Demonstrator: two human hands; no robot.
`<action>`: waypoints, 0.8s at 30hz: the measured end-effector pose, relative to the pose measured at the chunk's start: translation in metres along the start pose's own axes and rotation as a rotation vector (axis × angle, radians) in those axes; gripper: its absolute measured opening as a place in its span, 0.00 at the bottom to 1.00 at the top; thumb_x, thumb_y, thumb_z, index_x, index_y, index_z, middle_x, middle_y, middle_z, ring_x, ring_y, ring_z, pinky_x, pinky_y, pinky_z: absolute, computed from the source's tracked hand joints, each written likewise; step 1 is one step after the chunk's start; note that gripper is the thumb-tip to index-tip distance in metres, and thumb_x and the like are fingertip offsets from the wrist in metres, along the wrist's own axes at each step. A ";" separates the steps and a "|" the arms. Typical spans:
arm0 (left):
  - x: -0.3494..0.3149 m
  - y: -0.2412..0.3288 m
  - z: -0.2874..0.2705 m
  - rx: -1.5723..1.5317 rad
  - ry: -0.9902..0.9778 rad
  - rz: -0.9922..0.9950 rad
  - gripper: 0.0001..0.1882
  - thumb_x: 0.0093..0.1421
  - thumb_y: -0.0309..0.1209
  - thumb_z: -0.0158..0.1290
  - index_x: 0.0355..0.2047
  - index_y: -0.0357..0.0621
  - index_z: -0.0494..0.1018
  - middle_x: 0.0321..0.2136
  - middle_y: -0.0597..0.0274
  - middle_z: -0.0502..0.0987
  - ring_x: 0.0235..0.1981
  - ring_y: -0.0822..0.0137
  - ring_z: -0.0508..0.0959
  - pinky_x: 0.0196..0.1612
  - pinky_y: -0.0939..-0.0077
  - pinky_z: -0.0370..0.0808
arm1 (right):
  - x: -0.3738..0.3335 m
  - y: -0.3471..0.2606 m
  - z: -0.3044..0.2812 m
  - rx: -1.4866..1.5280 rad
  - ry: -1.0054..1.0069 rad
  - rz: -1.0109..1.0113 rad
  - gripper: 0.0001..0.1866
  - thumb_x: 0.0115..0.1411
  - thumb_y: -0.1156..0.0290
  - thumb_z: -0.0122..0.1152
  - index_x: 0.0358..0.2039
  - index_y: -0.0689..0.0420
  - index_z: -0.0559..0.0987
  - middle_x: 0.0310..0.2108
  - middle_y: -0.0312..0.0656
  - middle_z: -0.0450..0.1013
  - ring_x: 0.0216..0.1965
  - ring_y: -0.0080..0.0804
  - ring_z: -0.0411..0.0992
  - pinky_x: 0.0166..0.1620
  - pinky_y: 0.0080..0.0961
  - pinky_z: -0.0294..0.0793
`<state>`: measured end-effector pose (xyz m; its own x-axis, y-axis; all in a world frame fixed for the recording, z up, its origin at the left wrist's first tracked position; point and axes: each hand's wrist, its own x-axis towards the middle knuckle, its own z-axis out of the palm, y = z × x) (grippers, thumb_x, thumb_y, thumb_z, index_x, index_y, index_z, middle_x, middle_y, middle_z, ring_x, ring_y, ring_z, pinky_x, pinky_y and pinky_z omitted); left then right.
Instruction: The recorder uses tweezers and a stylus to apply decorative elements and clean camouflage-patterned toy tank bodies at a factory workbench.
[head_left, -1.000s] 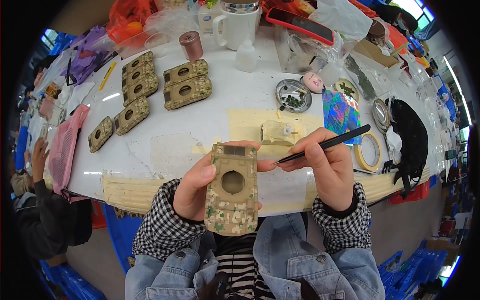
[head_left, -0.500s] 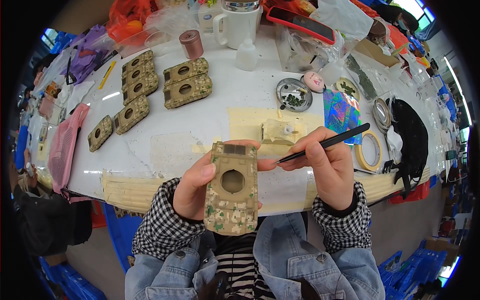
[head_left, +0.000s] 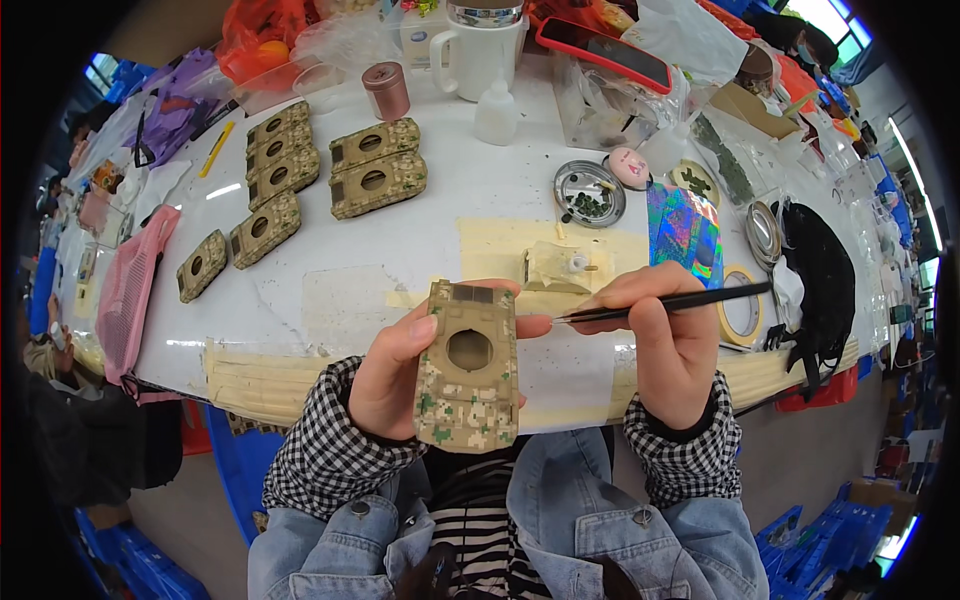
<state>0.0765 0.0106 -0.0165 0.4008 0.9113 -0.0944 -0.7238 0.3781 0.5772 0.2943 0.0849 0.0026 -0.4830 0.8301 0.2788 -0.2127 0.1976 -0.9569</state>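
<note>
Upright in my left hand [head_left: 388, 372] is a camouflage-patterned model tank hull [head_left: 466, 408] with a round hole in its top. The thumb lies along its left edge, and one finger sticks out past the right side. Black tweezers [head_left: 715, 296] sit pinched in my right hand [head_left: 678, 345], lying nearly level. Their tip meets or nearly meets that outstretched left fingertip; anything held there is too small to make out. Just beyond, a small tape-covered block [head_left: 558, 267] stands on the taped tabletop.
Several more camouflage hulls [head_left: 376, 184] stand at the far left. A round metal dish [head_left: 589, 194] holds small dark green bits. A tape roll [head_left: 740, 305] and black bag [head_left: 818, 275] lie right; a white mug [head_left: 485, 60], squeeze bottle [head_left: 495, 113] and phone [head_left: 604, 54] are at the back.
The tweezers have swung to a flatter angle as my right hand turned, their tip staying by the left fingertip. The hull has risen slightly and tilted in my left hand.
</note>
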 end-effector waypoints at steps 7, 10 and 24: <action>0.003 -0.005 -0.005 0.000 0.041 0.037 0.30 0.63 0.44 0.36 0.61 0.39 0.51 0.55 0.40 0.63 0.52 0.56 0.71 0.52 0.62 0.71 | -0.002 -0.002 -0.001 -0.192 -0.201 -0.373 0.16 0.54 0.68 0.65 0.41 0.62 0.75 0.37 0.49 0.75 0.38 0.41 0.74 0.40 0.30 0.74; 0.004 -0.005 0.002 0.054 0.107 0.017 0.33 0.61 0.48 0.34 0.62 0.41 0.50 0.55 0.39 0.63 0.50 0.56 0.71 0.49 0.64 0.73 | -0.002 -0.010 0.003 -0.290 -0.298 -0.396 0.19 0.53 0.66 0.65 0.42 0.61 0.74 0.36 0.48 0.75 0.37 0.43 0.75 0.38 0.31 0.75; 0.004 -0.006 -0.004 -0.033 0.049 0.021 0.29 0.65 0.45 0.34 0.60 0.39 0.52 0.53 0.42 0.65 0.52 0.53 0.70 0.54 0.60 0.68 | -0.002 -0.009 0.014 -0.313 -0.346 -0.359 0.16 0.55 0.67 0.62 0.42 0.61 0.74 0.38 0.51 0.76 0.40 0.44 0.76 0.42 0.32 0.76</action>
<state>0.0801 0.0128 -0.0238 0.3577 0.9258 -0.1222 -0.7503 0.3628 0.5526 0.2856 0.0743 0.0121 -0.6873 0.4747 0.5498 -0.1789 0.6230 -0.7615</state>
